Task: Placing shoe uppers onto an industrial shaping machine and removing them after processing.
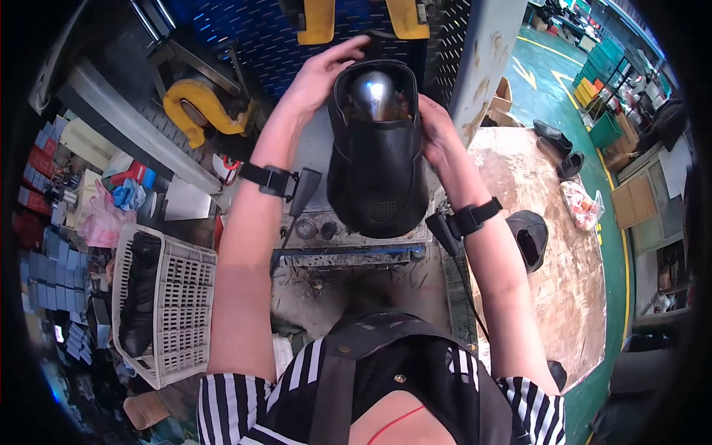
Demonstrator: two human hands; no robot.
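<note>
A black shoe (380,178) stands in front of me on a machine, its toe toward me and its opening facing away. Inside the opening shows a shiny rounded metal form (375,96). At the far left rim of the shoe is my left hand (315,81), its fingers stretched out and apart, its thumb side close to the collar. My right hand (437,130) lies against the right side of the collar, gripping it, with the fingertips partly hidden behind the shoe. Each wrist wears a black strap with a small device.
Yellow machine parts (209,115) stand at the left and far side, before a blue perforated panel. A worn board table (564,297) on the right carries black shoes (528,241) and a plastic bag (582,205). At left stands a white plastic crate (182,311) with a black item.
</note>
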